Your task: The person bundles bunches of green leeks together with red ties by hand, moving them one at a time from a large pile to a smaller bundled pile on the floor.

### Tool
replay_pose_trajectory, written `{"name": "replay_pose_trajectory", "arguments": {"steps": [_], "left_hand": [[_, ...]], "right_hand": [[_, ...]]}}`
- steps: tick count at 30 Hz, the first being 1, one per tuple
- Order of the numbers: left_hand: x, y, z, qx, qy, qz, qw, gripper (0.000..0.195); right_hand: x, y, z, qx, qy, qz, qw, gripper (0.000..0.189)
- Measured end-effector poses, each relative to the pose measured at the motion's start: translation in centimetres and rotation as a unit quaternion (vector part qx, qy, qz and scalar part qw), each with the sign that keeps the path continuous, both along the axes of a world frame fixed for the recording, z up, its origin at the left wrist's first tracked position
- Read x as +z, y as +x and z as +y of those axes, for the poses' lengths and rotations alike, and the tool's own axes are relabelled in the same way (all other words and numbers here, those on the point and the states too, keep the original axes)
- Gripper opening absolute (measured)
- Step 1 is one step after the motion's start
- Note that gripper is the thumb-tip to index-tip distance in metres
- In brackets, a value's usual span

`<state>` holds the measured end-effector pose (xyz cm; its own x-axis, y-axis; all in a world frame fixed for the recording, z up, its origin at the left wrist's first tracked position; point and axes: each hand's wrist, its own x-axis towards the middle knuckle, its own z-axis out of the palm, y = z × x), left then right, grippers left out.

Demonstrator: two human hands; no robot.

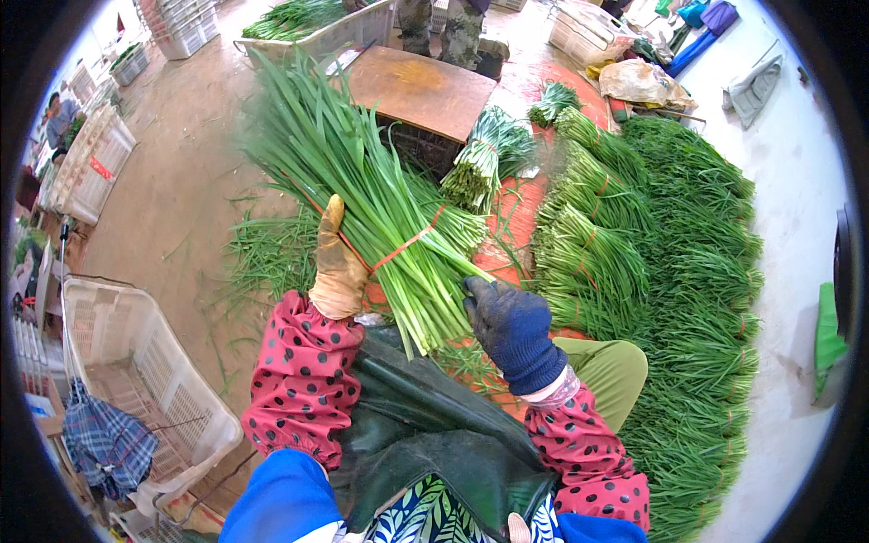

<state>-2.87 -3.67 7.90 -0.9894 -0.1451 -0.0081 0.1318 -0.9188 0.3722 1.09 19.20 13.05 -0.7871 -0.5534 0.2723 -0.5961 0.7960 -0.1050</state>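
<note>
My left hand (337,271), in a stained tan glove, grips a bunch of garlic chives (380,183) from its left side. Orange-red ties (407,248) run around the bunch near its pale stem ends. The long green leaves point away from me to the upper left. At the lower right of the bunch, my right hand (509,332), in a dark blue knit glove, has its fingers closed on a pale stem that sticks out from the others. Its fingertips are partly hidden. A dark green apron (434,400) covers my lap under the bunch.
Tied chive bunches (590,258) lie in rows at right on an orange sheet (512,217). Ahead stands a low wooden table (421,85) beside more bunches (485,159). Loose leaves (271,251) litter the floor. A plastic crate (153,366) and folded umbrella (108,441) are at left.
</note>
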Motion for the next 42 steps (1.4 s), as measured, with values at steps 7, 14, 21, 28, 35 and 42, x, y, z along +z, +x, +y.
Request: {"name": "replay_pose_trajectory", "arguments": {"steps": [7,14,21,28,35,42], "left_hand": [[-0.5,0.2,0.3,-0.046,0.026,-0.001,0.999,0.046],[-0.5,0.7,-1.1,-0.048,0.014,0.062,0.997,0.05],[-0.3,-0.4,-1.8,0.007,-0.008,0.053,0.999,0.06],[-0.2,1.2,0.0,-0.053,-0.019,0.063,0.996,0.063],[-6.5,3.1,4.1,-0.204,0.008,-0.038,0.978,0.052],[-4.8,4.2,6.9,-0.111,-0.016,-0.113,0.987,0.027]], "right_hand": [[-0.7,-0.7,-1.6,0.049,0.038,0.069,0.996,0.01],[0.0,0.4,1.3,0.081,-0.167,-0.327,0.927,0.015],[-6.8,5.5,12.9,0.094,0.281,-0.343,0.891,0.021],[-0.6,2.0,5.5,0.036,-0.193,-0.155,0.968,0.048],[-1.9,-4.6,-3.6,-0.006,-0.37,-0.12,0.921,0.107],[-4.0,-6.5,-0.4,-0.11,-0.642,-0.27,0.709,0.045]]}}
